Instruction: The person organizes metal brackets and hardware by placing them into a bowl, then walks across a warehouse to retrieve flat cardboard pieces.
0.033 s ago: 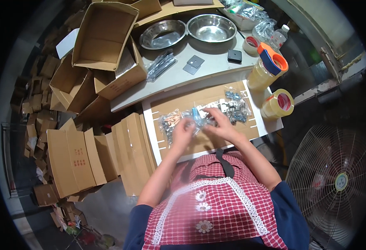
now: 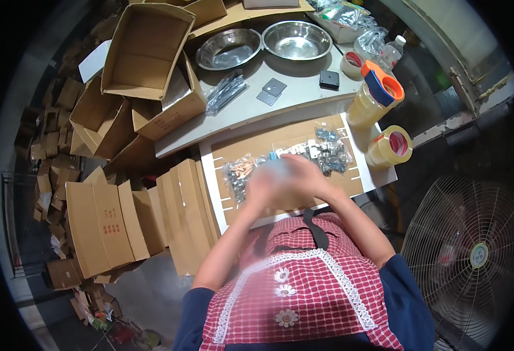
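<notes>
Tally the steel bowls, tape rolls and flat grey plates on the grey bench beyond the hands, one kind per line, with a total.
Steel bowls: 2
Tape rolls: 3
Flat grey plates: 2
Total: 7

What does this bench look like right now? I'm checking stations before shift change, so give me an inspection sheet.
Surface: cardboard sheet on a white board, grey table behind.
Job's things: clear bags of small metal parts beside the hands.
Clutter: two steel bowls, tape rolls, tape dispenser, open cartons.
Hands: left hand and right hand together over the cardboard, blurred; what the fingers hold cannot be told.
Cables: nothing seen.
Surroundings: flattened boxes at left, floor fan at right.
</notes>
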`<state>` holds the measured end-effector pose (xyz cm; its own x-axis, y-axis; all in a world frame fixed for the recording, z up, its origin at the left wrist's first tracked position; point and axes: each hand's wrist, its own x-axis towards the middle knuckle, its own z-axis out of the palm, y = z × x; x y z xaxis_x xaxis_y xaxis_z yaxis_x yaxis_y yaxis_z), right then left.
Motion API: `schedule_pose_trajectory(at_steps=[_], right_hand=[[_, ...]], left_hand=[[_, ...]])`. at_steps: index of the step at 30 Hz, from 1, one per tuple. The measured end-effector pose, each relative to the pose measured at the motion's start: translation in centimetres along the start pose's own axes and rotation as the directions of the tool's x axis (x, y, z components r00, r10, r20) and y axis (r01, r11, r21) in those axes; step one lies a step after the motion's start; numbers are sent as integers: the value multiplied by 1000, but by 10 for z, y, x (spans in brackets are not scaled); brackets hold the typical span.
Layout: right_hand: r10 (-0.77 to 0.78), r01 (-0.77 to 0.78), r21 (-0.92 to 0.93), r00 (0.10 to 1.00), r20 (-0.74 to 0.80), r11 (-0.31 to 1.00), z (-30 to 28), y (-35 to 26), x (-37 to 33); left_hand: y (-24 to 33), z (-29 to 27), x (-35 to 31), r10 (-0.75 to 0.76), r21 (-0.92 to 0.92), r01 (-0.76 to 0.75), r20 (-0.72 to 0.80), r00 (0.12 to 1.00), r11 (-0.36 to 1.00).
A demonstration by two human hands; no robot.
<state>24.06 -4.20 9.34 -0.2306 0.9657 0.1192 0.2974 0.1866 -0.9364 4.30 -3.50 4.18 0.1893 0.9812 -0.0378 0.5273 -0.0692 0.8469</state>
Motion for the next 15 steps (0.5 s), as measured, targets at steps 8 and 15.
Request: schedule_pose_trajectory(at_steps=[8, 15], right_hand=[[-100, 103, -519, 994, 34, 848, -36, 6, 34], [-133, 110, -467, 991, -16, 877, -57, 75, 62]], left_hand=[[49, -9, 34, -55, -222, 76, 97, 994, 972], [15, -20, 106, 95, -122, -102, -55, 994, 987]])
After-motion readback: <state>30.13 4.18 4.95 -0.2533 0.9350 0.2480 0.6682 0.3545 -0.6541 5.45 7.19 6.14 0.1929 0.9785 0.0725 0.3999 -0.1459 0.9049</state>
